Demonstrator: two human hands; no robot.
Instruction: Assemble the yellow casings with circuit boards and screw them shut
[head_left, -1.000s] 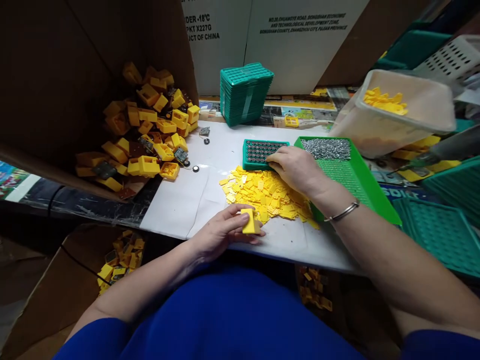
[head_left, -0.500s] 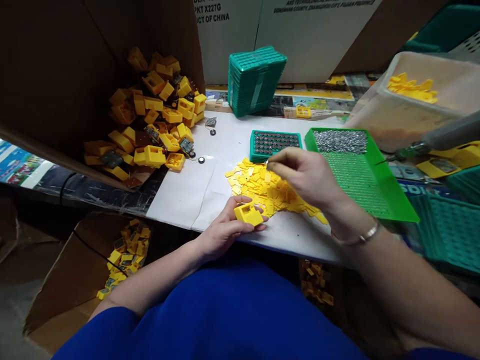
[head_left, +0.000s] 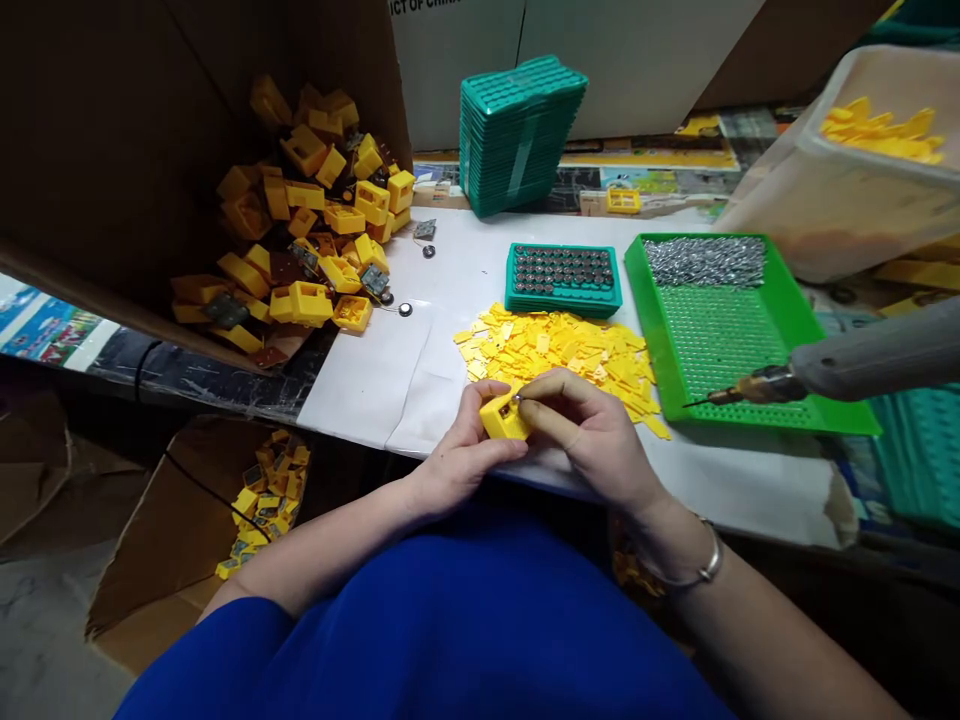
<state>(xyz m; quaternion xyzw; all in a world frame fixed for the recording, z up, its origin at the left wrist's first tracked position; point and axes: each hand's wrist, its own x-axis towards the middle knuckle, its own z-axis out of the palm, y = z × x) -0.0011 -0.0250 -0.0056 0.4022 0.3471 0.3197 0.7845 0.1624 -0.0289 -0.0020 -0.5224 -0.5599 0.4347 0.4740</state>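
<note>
Near the table's front edge, my left hand is closed around a small yellow plastic housing with its opening facing up. My right hand pinches a small silvery button cell between thumb and finger at that opening; the fingertips partly hide it. Just beyond my hands lies a heap of flat yellow plastic covers. Behind the heap sits a teal tray with rows of round dark-topped cells, and its front row is only partly filled.
A powered screwdriver hangs at the right over a green tray of silvery screws. A cardboard box of yellow housings stands left. Stacked teal trays and a translucent bin of yellow pieces are at the back.
My right hand has come from beside the teal tray down to the yellow housing, bringing the button cell. My left hand still holds the housing. The view has shifted slightly.
</note>
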